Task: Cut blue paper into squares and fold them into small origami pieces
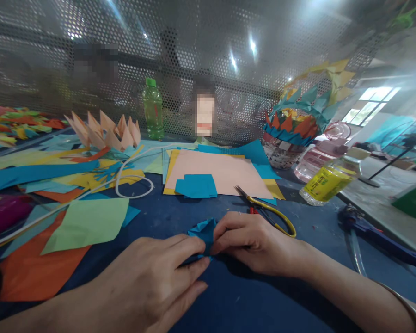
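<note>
Between my two hands is a small folded piece of blue paper, low over the dark blue table. My left hand grips its left side, fingers bent over the near edge. The fingertips of my right hand pinch its right side. Part of the paper is hidden behind the fingers. Just beyond my right hand lie scissors with yellow handles, their tips toward the paper stack. Cut blue paper pieces rest on a pale pink sheet ahead of my hands.
A pink folded-paper crown and a green bottle stand at the back. Coloured sheets and a white cable spread leftward. At right are a basket of paper crowns, a yellow-labelled bottle and a glue gun.
</note>
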